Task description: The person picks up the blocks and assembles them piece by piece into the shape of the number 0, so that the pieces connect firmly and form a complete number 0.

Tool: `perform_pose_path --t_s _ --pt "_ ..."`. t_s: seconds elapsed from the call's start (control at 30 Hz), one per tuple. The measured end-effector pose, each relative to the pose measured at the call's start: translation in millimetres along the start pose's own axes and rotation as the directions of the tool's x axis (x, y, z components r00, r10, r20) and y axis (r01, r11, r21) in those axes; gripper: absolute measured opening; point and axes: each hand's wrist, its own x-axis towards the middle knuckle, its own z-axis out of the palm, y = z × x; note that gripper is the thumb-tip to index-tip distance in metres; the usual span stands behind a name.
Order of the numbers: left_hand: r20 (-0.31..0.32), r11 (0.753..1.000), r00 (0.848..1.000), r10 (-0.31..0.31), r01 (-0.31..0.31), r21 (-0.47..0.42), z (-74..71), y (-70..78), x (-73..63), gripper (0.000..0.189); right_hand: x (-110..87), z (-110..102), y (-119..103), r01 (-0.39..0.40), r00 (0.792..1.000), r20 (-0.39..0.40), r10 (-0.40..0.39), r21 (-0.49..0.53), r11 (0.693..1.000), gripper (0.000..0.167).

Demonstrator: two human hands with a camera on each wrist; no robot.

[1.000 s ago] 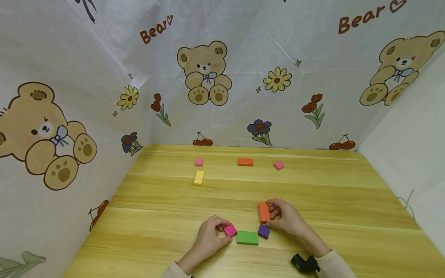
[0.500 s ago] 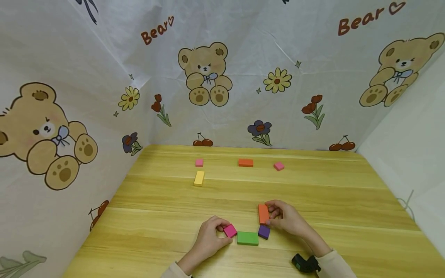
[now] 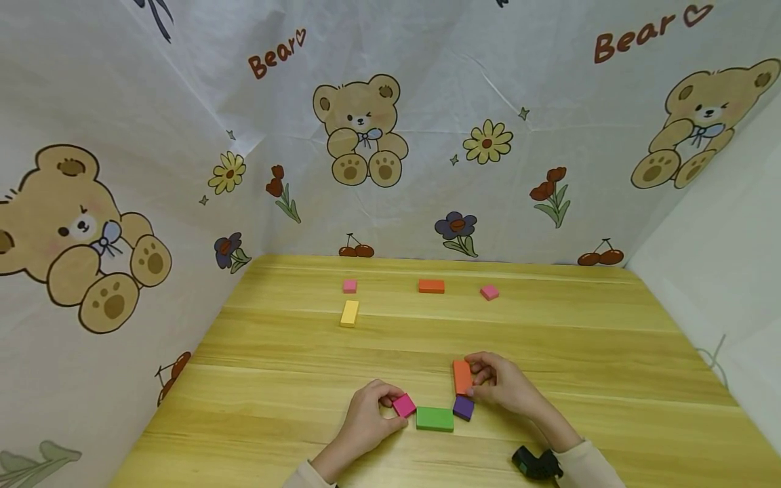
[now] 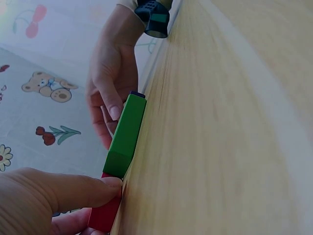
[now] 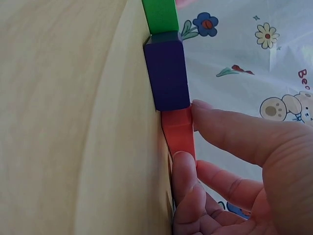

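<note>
My left hand (image 3: 370,415) pinches a magenta square block (image 3: 404,405) between thumb and fingers, its corner at the left end of a green rectangular block (image 3: 434,419). A purple square block (image 3: 464,407), slightly turned, sits at the green block's right end. My right hand (image 3: 503,383) holds an orange rectangular block (image 3: 462,377) by its right side and ends; its near end meets the purple block. In the right wrist view the orange block (image 5: 178,129) lies directly beyond the purple block (image 5: 167,73). From the left wrist, the thumb covers part of the magenta block (image 4: 105,215).
Farther back on the wooden table (image 3: 274,400) lie a pink block (image 3: 350,286), a yellow block (image 3: 350,314), another orange block (image 3: 431,286) and a second pink block (image 3: 489,292). A black device (image 3: 537,463) is at the right wrist. Bear-printed cloth (image 3: 427,135) hangs behind.
The orange block in my right hand has slid a little nearer and left, up against the purple block. My left hand keeps its hold on the magenta block.
</note>
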Motion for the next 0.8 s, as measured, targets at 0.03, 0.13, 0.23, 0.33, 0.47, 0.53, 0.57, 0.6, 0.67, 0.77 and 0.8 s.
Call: perform_pose_path --t_s 0.03,0.13,0.23,0.33,0.47,0.53,0.57,0.6,0.67,0.77,0.8 --pt "0.000 1.000 1.000 0.000 0.000 0.001 0.0 0.0 0.1 0.034 -0.1 0 0 -0.001 1.000 0.000 0.001 0.001 1.000 0.057" --pt "-0.002 1.000 1.000 -0.001 0.001 0.003 -0.1 0.0 0.3 0.034 -0.2 0 -1 -0.001 1.000 -0.001 0.001 0.000 1.000 0.058" --pt "-0.002 1.000 1.000 -0.001 0.001 0.002 -0.3 -0.2 0.2 0.034 0.1 0 0 0.000 1.000 -0.003 0.000 -0.011 1.000 0.060" --pt "-0.003 1.000 1.000 0.001 -0.001 0.002 -0.3 -0.6 -0.1 0.034 0.1 0 0 -0.004 1.000 -0.011 0.003 -0.025 1.000 0.061" --pt "-0.008 1.000 1.000 0.004 -0.004 0.010 0.4 -1.2 -0.6 0.033 -1.3 2 0 -0.011 0.998 -0.056 0.008 -0.054 0.999 0.060" --pt "-0.006 1.000 1.000 0.000 0.000 0.009 0.5 -1.5 -0.5 0.033 -3.3 4 -1 -0.027 0.994 -0.104 0.019 -0.077 0.997 0.059" --pt "-0.003 1.000 1.000 -0.003 0.003 0.008 0.6 -1.7 -0.3 0.033 -4.7 5 -2 -0.032 0.991 -0.131 0.019 -0.093 0.995 0.059" --pt "-0.001 1.000 1.000 -0.009 0.009 0.007 0.6 -1.8 -0.1 0.033 -6.5 6 -3 -0.038 0.987 -0.158 0.021 -0.109 0.993 0.059" --pt "0.007 1.000 1.000 -0.018 0.018 0.003 0.5 -2.0 0.4 0.033 -10.7 9 -6 -0.039 0.978 -0.210 0.007 -0.148 0.988 0.058" --pt "0.008 1.000 1.000 -0.011 0.011 0.000 0.2 -2.3 0.7 0.034 -18.7 15 -10 -0.012 0.962 -0.267 -0.058 -0.251 0.968 0.055" --pt "0.007 1.000 1.000 -0.008 0.008 0.000 0.2 -2.2 0.7 0.034 -21.8 17 -11 0.002 0.957 -0.277 -0.083 -0.282 0.959 0.055"
